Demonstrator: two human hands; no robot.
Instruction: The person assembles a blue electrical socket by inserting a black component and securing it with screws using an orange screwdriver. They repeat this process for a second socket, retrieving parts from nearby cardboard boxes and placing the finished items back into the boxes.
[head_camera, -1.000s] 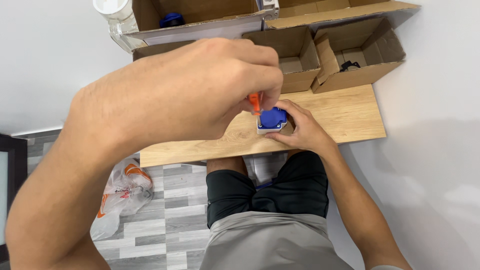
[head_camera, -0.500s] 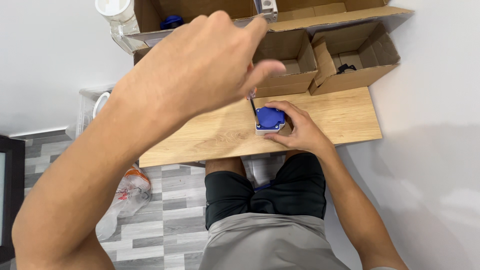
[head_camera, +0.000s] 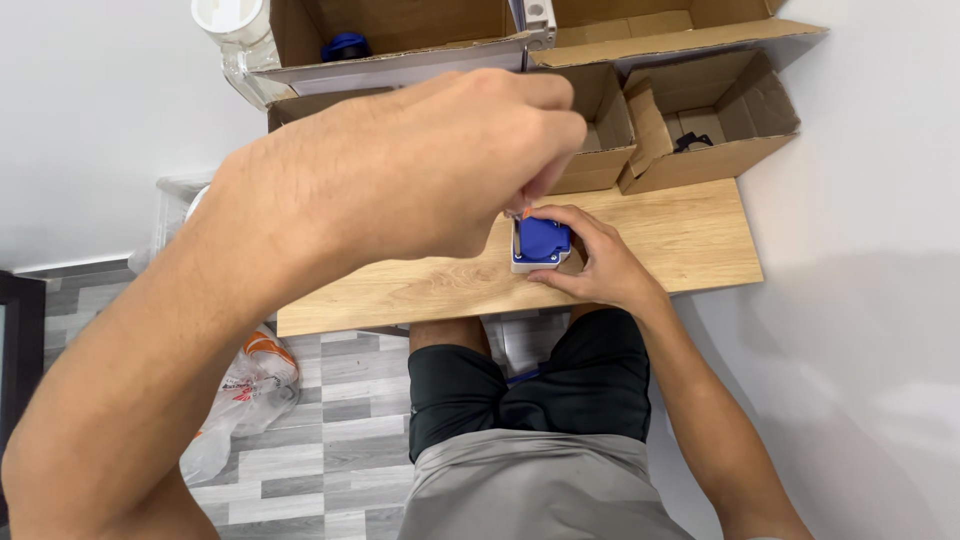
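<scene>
Half a second ago your left hand (head_camera: 420, 170) was raised with its fingers fanned above the cardboard boxes; now it has curled into a loose fist and come down toward the blue-and-white box (head_camera: 540, 243). Its fingertips pinch something small and orange (head_camera: 514, 211), most likely the handle of a small tool, right at the top left corner of that box. The tip is hidden behind your fingers, so you cannot tell from this view whether it touches the box. The little box itself has barely shifted.

From the head camera, your right hand (head_camera: 598, 262) cups the blue-and-white box from its right and near sides, fingers wrapped around it, holding it down on the wooden surface (head_camera: 690, 240). The box sits near the middle of the surface, closer to the near edge than to the row of boxes.

Behind the work, an open brown carton (head_camera: 600, 130) stands just beyond your left knuckles, and another one (head_camera: 715, 125) holding a small dark part stands to its right. A larger carton (head_camera: 400, 40) with a blue item (head_camera: 345, 45) inside sits further back. Bare wood lies to the right of your right hand, up to the surface's right edge by the white wall. To the left the surface ends over grey floor, where a plastic bag (head_camera: 240, 400) lies.
</scene>
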